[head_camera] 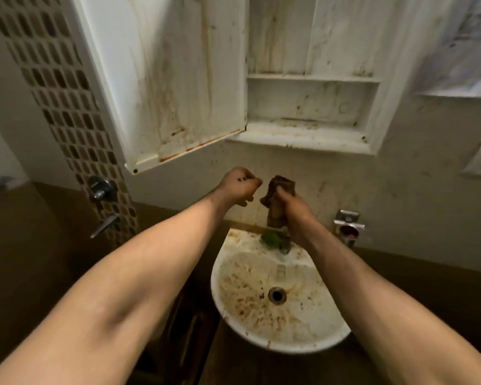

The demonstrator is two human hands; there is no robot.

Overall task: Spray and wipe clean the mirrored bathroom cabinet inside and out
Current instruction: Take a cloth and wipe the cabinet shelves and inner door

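Observation:
The bathroom cabinet (311,104) hangs on the wall above the sink, its door (172,87) swung open to the left. Brown streaks and rust stains cover the door's inner side and the bare shelves. My right hand (292,215) grips a dark brown cloth (278,195) bunched up above the sink's back edge. My left hand (239,186) is curled into a fist just left of the cloth, below the door's lower corner, holding nothing that I can see.
A stained white sink (278,295) sits below my hands, with a tap (285,244) and a green object (270,238) at its back edge. Shower valves (102,188) stick out of the mosaic strip on the left. A metal wall fitting (347,225) is on the right.

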